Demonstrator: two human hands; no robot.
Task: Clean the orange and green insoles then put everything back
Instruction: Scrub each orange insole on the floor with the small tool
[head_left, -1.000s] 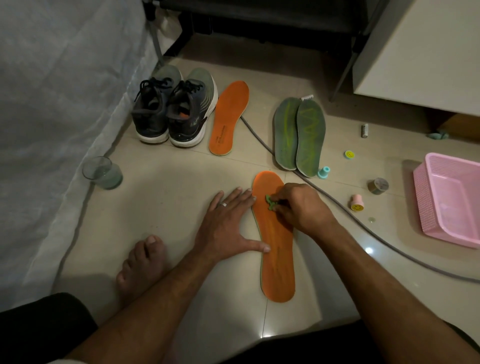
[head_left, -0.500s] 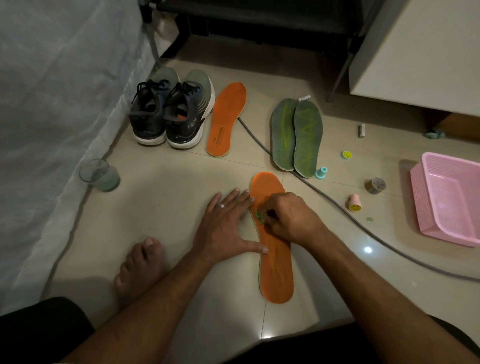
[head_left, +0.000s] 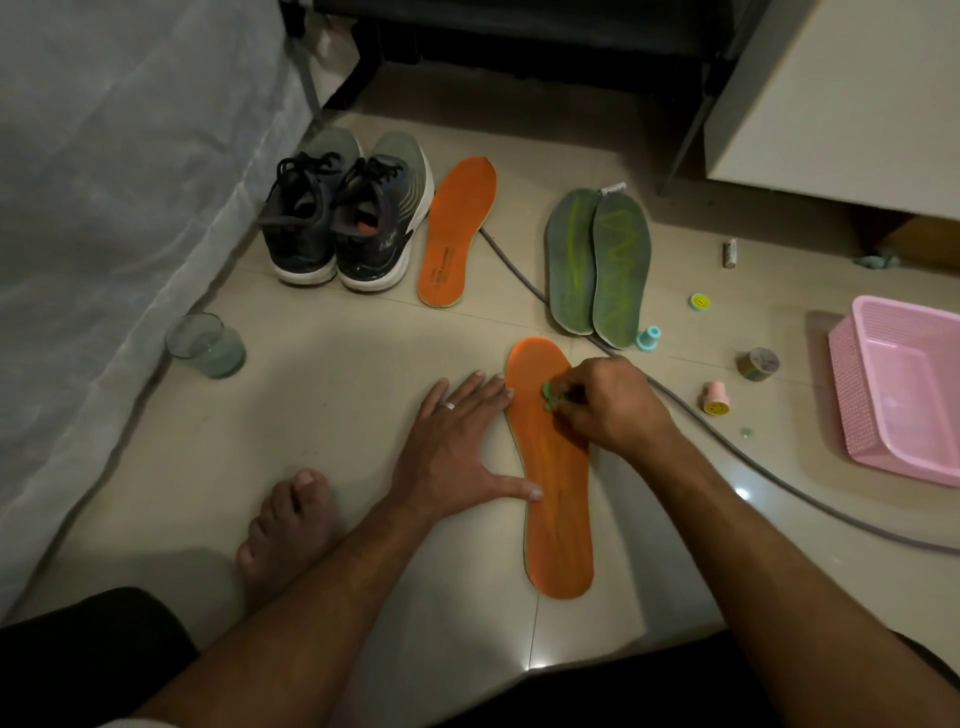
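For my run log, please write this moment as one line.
step: cleaning near orange insole | left hand: flat, steadying insole | right hand: pinching small green piece on it | green insoles: untouched

Right hand (head_left: 608, 405) rubs green pad (head_left: 549, 396) on orange insole (head_left: 558, 499).

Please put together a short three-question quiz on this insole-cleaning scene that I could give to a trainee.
1. True or false: the left hand lies flat beside the near orange insole, thumb on its edge.
2. What does the right hand pinch against that insole? A) a small green object B) the glass C) the pink stamp
3. Fill in: the two green insoles lie side by side, between the far orange insole and the pink ____ .

Key
1. True.
2. A: the small green object; the glass and pink stamp stand untouched on the floor.
3. Basket.
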